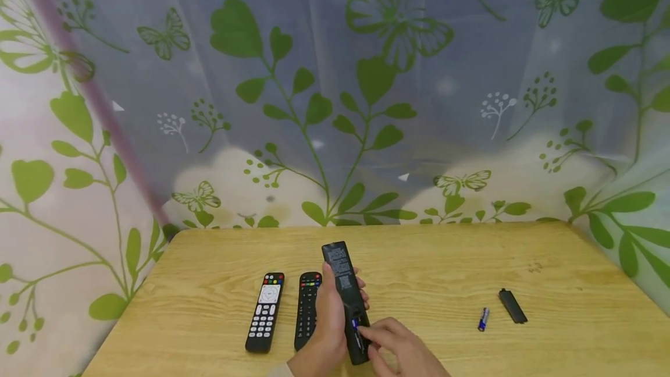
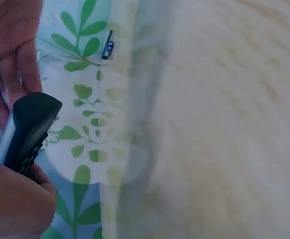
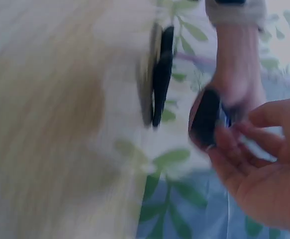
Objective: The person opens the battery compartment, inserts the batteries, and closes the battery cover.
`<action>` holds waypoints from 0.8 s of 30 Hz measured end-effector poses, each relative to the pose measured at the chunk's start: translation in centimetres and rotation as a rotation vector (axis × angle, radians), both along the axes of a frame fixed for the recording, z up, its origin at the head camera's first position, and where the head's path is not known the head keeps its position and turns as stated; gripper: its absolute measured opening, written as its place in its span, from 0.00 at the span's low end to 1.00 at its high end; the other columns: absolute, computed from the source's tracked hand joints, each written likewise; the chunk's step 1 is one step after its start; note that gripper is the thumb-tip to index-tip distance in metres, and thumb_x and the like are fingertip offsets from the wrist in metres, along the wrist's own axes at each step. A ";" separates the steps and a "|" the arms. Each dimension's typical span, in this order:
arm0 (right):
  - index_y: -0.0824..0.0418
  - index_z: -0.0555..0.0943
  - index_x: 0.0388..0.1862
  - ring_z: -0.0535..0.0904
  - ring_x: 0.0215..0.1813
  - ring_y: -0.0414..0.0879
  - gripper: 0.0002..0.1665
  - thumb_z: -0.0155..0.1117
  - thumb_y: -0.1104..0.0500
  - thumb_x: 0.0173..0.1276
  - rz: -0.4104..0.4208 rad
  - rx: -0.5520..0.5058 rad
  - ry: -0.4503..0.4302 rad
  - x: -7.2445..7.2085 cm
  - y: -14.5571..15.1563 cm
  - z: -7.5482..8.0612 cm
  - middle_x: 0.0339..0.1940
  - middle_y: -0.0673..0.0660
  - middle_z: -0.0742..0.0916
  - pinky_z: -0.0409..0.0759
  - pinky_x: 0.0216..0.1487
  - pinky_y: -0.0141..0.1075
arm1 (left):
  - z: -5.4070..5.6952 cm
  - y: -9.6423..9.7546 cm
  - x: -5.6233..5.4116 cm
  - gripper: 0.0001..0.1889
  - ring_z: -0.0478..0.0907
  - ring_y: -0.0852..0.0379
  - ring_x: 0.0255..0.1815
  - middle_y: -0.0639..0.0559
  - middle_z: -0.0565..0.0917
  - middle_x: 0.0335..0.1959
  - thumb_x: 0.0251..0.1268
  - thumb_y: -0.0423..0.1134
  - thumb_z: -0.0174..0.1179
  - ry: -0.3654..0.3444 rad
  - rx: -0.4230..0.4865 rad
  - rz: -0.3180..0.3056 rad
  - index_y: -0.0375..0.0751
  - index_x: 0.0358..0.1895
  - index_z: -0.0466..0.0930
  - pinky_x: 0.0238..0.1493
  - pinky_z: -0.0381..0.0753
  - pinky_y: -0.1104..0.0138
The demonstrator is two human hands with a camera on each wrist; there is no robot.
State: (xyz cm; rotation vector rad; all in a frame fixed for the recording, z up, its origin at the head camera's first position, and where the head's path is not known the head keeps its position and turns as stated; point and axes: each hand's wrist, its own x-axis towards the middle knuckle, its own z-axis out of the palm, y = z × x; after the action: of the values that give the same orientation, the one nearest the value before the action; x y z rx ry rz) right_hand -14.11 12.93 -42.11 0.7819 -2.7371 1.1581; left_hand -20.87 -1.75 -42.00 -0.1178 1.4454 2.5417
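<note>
My left hand [image 1: 327, 313] holds a black remote control [image 1: 337, 272] tilted up over the table, its labelled back facing me. Near the lower end its battery compartment is uncovered, and a blue battery [image 1: 355, 323] shows inside. The index finger of my right hand [image 1: 400, 345] touches the battery area, with the thumb at the remote's lower edge. In the left wrist view the end of the remote [image 2: 38, 112] sticks out of my left hand [image 2: 15, 204]. The right wrist view shows my right hand [image 3: 274, 169] with bent fingers against the remote [image 3: 207, 117].
A black remote with white buttons [image 1: 265, 313] lies at the left of the wooden table [image 1: 429, 284]. Beside it another black remote [image 1: 306, 313] is partly hidden by my left hand. A loose blue battery [image 1: 484, 319] and a black battery cover [image 1: 513, 306] lie right. A patterned curtain [image 1: 324, 103] hangs behind.
</note>
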 end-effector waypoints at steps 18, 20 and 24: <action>0.78 0.72 0.54 0.80 0.31 0.46 0.31 0.57 0.49 0.72 -0.435 0.316 -0.472 -4.2 16.0 0.3 0.33 0.55 0.83 0.78 0.30 0.43 | 0.7 -0.2 -0.5 0.39 0.75 0.60 0.27 0.46 0.76 0.37 0.74 0.64 0.25 -0.015 0.018 -0.005 0.30 0.59 0.66 0.30 0.79 0.69; 0.78 0.73 0.51 0.79 0.28 0.46 0.29 0.58 0.49 0.71 -0.430 0.288 -0.486 -4.2 16.1 -0.3 0.30 0.54 0.83 0.77 0.27 0.42 | 0.7 -0.2 -0.5 0.39 0.75 0.60 0.27 0.46 0.75 0.37 0.74 0.65 0.26 -0.015 0.014 -0.006 0.31 0.59 0.66 0.31 0.79 0.69; 0.72 0.75 0.43 0.75 0.21 0.44 0.17 0.61 0.57 0.68 -0.452 0.239 -0.454 -4.2 15.9 -1.1 0.24 0.52 0.82 0.72 0.22 0.37 | 0.8 0.0 -0.4 0.38 0.74 0.59 0.28 0.47 0.75 0.37 0.73 0.65 0.26 -0.013 0.009 -0.023 0.31 0.60 0.65 0.31 0.78 0.69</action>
State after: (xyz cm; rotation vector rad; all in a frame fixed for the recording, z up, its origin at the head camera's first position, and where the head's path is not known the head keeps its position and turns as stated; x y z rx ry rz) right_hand -18.27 28.79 -43.17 -0.1273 -3.2076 1.0143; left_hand -21.27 -1.78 -41.24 -0.1160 1.4218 2.5247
